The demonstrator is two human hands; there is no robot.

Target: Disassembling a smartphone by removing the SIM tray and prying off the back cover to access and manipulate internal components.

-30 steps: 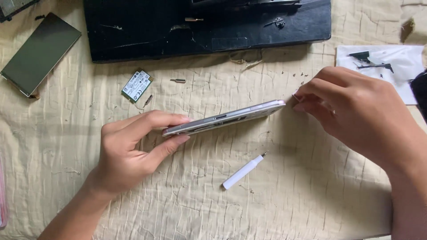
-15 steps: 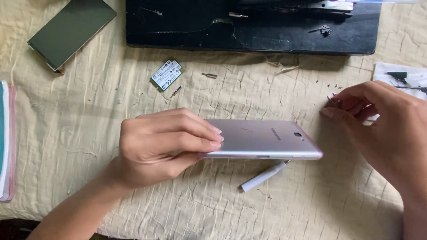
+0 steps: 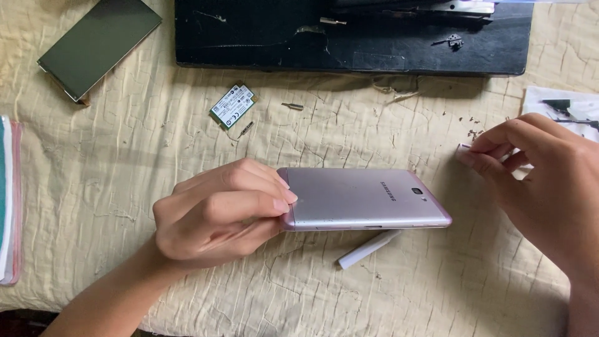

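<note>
I look down on a tabletop covered with a wrinkled cream quilted cloth. My left hand is curled around the near end of a flat pink-silver metal smartphone, fingers pressing on its back and thumb underneath, holding it back side up just above the cloth at the middle of the view. My right hand sits apart from the phone's far end, its fingertips pinched together on a tiny pale object that is too small to make out. A short white plastic stick lies just beneath the phone's lower edge. Open cloth runs between the phone and a long black board along the top edge. Near the board lie a small green circuit card and a dark rectangular screen panel. A white sheet at the right edge is partly cut off, and a striped fabric edge is cropped at the left.
</note>
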